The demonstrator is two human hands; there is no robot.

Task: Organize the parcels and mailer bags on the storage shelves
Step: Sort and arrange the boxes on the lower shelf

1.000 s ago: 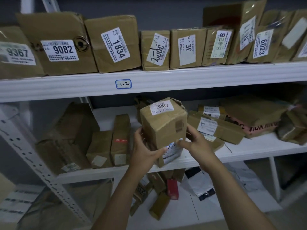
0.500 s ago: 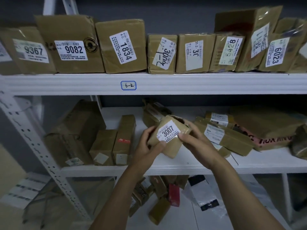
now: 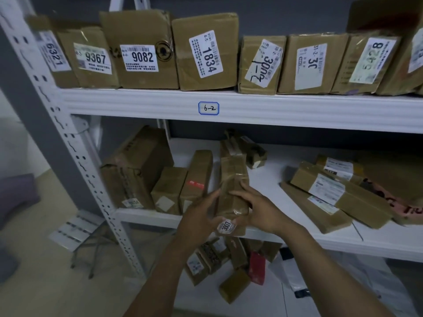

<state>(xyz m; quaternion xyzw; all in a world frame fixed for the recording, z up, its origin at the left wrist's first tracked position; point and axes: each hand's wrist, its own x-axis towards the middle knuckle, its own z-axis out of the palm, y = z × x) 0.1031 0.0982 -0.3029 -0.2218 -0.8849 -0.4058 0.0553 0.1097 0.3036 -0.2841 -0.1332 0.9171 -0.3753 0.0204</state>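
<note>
Holding the parcel (image 3: pixel 232 193) at the front edge of the middle shelf (image 3: pixel 270 179) — left hand (image 3: pixel 201 216) and right hand (image 3: pixel 258 211) both gripping its sides — I should square it against the neighbouring boxes (image 3: pixel 196 172), with the 3007 label (image 3: pixel 226 226) facing out.

Single head view: wide-angle, facing forward and down, close to shelves (image 3: pixel 297 110).

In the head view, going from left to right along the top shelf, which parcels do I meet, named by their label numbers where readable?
parcel 6321 → parcel 9367 → parcel 9082 → parcel 1834 → parcel with pen marks on its label → parcel with an unclear label → parcel 5428
</note>
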